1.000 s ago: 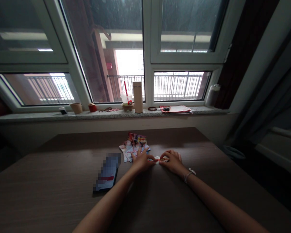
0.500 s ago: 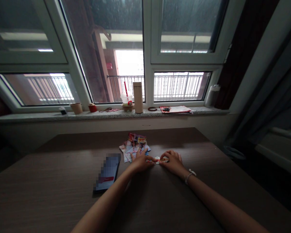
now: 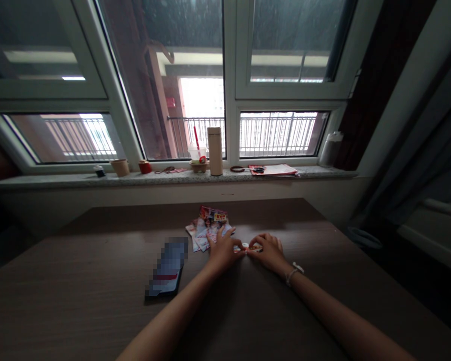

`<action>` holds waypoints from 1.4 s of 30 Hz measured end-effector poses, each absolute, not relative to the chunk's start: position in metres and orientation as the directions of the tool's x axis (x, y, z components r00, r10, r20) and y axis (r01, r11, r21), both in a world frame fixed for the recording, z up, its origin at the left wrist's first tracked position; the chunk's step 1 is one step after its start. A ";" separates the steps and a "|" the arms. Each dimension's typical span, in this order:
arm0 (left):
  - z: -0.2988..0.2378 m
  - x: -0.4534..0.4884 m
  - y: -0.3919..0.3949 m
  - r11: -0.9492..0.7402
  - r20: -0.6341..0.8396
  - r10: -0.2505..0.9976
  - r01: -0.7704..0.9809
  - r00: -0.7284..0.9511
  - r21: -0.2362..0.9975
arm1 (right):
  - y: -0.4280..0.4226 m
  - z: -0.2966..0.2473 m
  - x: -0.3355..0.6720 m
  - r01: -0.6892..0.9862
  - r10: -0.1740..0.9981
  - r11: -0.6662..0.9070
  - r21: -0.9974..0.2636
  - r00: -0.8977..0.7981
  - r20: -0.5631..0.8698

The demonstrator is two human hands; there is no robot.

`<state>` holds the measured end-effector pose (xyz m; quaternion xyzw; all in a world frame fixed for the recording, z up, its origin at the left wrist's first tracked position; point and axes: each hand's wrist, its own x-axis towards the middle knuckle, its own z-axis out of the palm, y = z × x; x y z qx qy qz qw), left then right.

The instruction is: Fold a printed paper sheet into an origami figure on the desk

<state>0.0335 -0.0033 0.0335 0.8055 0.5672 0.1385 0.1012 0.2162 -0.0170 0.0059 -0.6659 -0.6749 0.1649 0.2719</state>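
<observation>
Over the middle of the brown table (image 3: 97, 271), a small strip of printed paper (image 3: 245, 247), white and orange, sits between my two hands. The thumb and index finger of my left hand (image 3: 223, 250) pinch its left part, while the other fingers stretch out over a pile of colourful printed leaflets (image 3: 213, 217). My right hand (image 3: 267, 250), with a pale bracelet (image 3: 294, 272) at the wrist, grips the paper's right part between thumb and curled fingers. Both thumbs almost meet at its near edge. Much of the strip is hidden by the fingers.
A phone (image 3: 168, 271) with a blurred screen lies left of my left forearm. Along the windowsill stand a paper cup (image 3: 119, 168), a red container (image 3: 145, 167), a beige thermos (image 3: 214, 151), scissors (image 3: 258, 170) on papers, and a white bottle (image 3: 331, 149).
My left hand has shifted a little to the right, and its thumb and index finger have come closer to my right hand over the paper. The right hand has stayed nearly still.
</observation>
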 end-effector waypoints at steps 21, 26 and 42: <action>0.038 0.023 0.002 -0.253 -0.084 0.948 0.886 0.307 0.390 | -0.003 0.000 0.232 0.791 0.998 0.048 -0.610 -0.016 0.058; 0.039 0.019 0.001 -0.240 -0.121 0.943 0.883 0.311 0.403 | -0.003 0.001 0.235 0.794 0.997 0.078 -0.603 -0.057 0.053; 0.034 0.034 -0.009 -0.226 0.056 0.973 0.890 0.222 0.396 | -0.019 0.007 0.225 0.803 0.984 0.106 -0.587 0.002 0.181</action>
